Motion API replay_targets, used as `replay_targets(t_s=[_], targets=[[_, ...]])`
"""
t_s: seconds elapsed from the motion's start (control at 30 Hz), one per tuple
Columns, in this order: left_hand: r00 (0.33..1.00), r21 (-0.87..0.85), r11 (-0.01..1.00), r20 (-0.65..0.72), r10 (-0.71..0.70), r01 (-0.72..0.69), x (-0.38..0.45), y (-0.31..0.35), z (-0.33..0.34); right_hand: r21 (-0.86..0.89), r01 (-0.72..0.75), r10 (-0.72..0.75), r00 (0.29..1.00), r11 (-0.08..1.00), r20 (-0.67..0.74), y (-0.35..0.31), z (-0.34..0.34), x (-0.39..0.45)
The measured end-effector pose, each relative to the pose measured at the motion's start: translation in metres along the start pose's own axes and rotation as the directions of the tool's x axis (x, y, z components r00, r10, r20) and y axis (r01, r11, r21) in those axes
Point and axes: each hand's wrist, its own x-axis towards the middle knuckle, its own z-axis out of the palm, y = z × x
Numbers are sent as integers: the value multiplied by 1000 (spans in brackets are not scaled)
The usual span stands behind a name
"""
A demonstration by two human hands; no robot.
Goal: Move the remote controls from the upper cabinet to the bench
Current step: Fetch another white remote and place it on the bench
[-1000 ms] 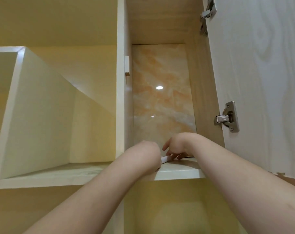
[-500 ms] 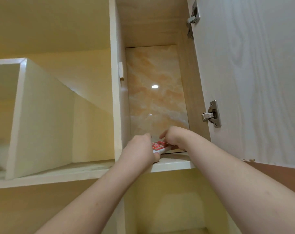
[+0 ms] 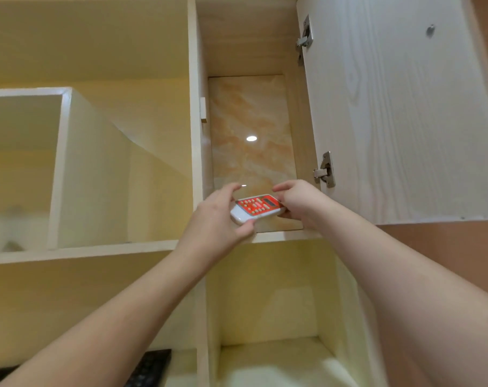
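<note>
A white remote control (image 3: 255, 208) with a red keypad face hangs in the mouth of the narrow upper cabinet (image 3: 250, 152), just above its shelf edge (image 3: 279, 236). My left hand (image 3: 217, 219) grips its near white end, thumb underneath. My right hand (image 3: 297, 201) holds its far end from the right. The remote lies tilted, keypad facing me. A dark remote control (image 3: 149, 368) lies on the lower shelf at the bottom left, partly hidden by my left forearm.
The cabinet door (image 3: 399, 107) stands open to the right, with two metal hinges (image 3: 325, 170) on its inner edge. A wide open compartment (image 3: 120, 163) lies to the left. Below the shelf is another open niche (image 3: 270, 317).
The remote has come up off the shelf and out toward me, its red face now in full view. Both hands drew back with it, and my view has dropped lower.
</note>
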Motion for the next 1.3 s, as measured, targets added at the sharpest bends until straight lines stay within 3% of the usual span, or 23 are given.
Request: replay_targets(t_s=[0.23, 0.5, 0.7, 0.93, 1.17, 1.3], targets=[[997, -230, 970, -6, -80, 77, -44, 1, -27, -25, 118, -117, 991, 993, 65, -1, -9, -57], [974, -392, 892, 129, -189, 225, -80, 9, -42, 171, 120, -142, 982, 978, 123, 16, -28, -113], [944, -363, 876, 210, -256, 318, -120, 25, -42, 245, 48, -93, 980, 968, 174, 49, -36, -150], [897, -433, 788, 274, -348, 438, -178, 37, -40, 305, -122, 54, 974, 945, 222, 98, -34, -201], [798, -338, 774, 504, -332, 535, -239, 40, -42, 200, -209, 171, 967, 957, 189, 130, -31, -277], [749, -371, 736, 605, -272, 567, -281, 33, -51, 173, -270, 247, 958, 947, 145, 137, -19, -334]])
